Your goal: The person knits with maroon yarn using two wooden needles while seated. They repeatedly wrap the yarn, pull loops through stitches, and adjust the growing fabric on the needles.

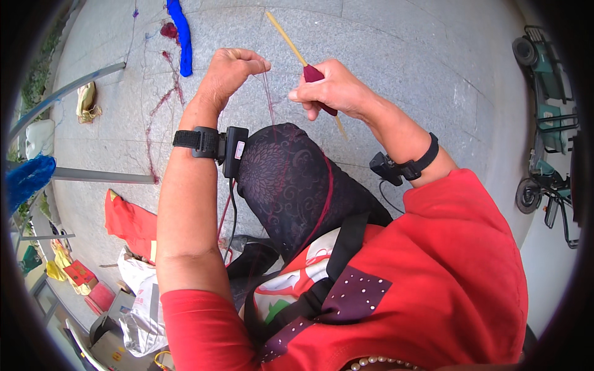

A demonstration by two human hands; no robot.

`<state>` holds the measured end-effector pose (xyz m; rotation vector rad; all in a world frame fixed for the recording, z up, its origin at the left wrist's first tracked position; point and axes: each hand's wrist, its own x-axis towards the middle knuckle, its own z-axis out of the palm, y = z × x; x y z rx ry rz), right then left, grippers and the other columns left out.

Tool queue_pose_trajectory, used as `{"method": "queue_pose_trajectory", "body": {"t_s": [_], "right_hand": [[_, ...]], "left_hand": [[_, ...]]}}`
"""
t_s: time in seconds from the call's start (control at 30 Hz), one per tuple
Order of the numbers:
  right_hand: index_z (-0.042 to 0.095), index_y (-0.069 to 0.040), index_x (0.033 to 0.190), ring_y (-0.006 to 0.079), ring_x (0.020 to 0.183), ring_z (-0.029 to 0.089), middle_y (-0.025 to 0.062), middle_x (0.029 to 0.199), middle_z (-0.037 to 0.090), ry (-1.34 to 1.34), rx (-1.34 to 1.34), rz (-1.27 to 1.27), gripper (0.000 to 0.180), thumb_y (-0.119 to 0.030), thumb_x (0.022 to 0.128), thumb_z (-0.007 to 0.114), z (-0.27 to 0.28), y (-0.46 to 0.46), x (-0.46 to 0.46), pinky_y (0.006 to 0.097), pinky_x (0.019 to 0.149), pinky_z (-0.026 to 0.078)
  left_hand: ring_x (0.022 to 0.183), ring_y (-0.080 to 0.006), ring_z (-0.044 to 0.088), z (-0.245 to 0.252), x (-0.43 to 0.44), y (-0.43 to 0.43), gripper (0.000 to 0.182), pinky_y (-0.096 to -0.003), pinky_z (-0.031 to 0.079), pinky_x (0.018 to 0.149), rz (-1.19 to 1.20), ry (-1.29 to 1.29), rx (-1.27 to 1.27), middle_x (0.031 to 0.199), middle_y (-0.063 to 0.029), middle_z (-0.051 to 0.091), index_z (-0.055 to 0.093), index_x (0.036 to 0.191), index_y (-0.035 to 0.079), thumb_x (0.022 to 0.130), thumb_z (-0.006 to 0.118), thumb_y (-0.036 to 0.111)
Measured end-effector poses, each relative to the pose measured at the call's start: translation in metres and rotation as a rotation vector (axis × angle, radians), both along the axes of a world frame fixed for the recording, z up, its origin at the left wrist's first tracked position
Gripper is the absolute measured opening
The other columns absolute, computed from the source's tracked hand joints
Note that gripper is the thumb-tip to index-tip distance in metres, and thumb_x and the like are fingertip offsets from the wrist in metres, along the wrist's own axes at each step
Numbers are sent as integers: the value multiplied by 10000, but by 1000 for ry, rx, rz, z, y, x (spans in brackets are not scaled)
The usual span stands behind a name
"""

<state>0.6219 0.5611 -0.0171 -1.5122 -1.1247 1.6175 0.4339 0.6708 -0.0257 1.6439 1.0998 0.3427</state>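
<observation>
My left hand [227, 72] pinches several thin dark red threads [269, 99] between thumb and forefinger, held up above my knee. From those fingertips the threads run down over dark patterned trousers [287, 176]. A looser red strand [331, 181] curves across the thigh. In my right hand [335, 90] is a slim wooden stick [288, 41], tilted, with a dark red winding [313, 74] around its middle; it looks like thread. The stick's lower tip shows below the hand. Both hands are apart, side by side over the stone-tiled floor [394, 79].
Tangled red thread [169, 30] lies beside a long blue bundle [183, 41] on the floor. Metal bars [104, 175] reach in from the left, near red cloth [132, 218] and a white plastic bag [148, 301]. A green wheeled vehicle [550, 116] stands far right.
</observation>
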Motion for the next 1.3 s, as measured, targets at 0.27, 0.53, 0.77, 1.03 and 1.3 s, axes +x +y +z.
{"method": "queue_pose_trajectory", "body": {"t_s": [0.27,0.53,0.77,1.03,1.3], "right_hand": [[628,-20,789,122,531,615,79,687,647,46,51,-354,211,-211,839,703,-13,-22,91,266,493,528],[570,-72,767,97,586,573,99,873,638,523,-94,-744,211,-214,891,666,-57,-68,166,261,503,473],[549,-102,776,132,557,472,57,726,540,717,-10,-805,238,-269,934,612,-78,-72,152,273,527,395],[543,-78,729,150,519,508,47,621,536,424,115,-808,288,-279,895,666,-65,-68,148,316,514,433],[535,-73,723,144,506,500,42,614,529,415,168,-839,296,-274,890,673,-57,-67,158,309,494,426]], "left_hand": [[715,-122,538,2,0,1,201,-280,415,636,87,-44,-51,770,-24,655,745,867,44,736,725,196],[610,-55,423,-5,0,2,205,-224,299,504,90,-113,-168,701,35,562,724,869,58,803,705,251],[621,-46,447,-7,-5,6,249,-199,322,526,92,-173,-301,749,31,575,690,942,37,869,665,274],[754,-109,585,-11,-8,3,266,-287,441,668,179,-143,-259,850,-14,656,693,931,61,845,657,311],[675,-115,585,-8,-9,2,323,-267,478,596,173,-82,-247,831,-37,644,655,968,15,887,627,327]]}}
